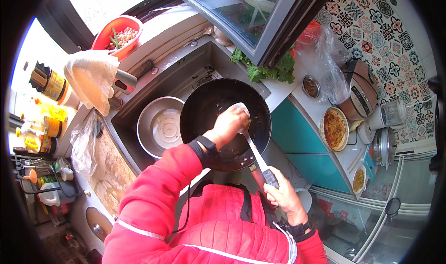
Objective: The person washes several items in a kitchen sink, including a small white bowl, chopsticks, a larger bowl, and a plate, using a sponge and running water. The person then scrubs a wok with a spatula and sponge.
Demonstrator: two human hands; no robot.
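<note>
A dark wok (198,121) is over the front edge of the sink, its inside wet and dotted with small bits. My right hand (284,192) grips the dark grip of a metal spatula (256,152); the wok's wooden handle (257,177) runs beneath this hand, and whether it is held too cannot be told. Over the wok, my left hand (230,122) is closed around the spatula's head, whose pale tip shows beyond the fingers. Anything else inside that hand is hidden. To the left, a steel basin (144,131) with some water stands in the sink (125,112).
Leafy greens (284,68) lie below the open window sash (259,48). A cloth (92,75) drapes beside the sink, near a red basket (134,46). Right of me are a bowl of food (325,121), a rice cooker (359,89) and a smaller bowl (355,189).
</note>
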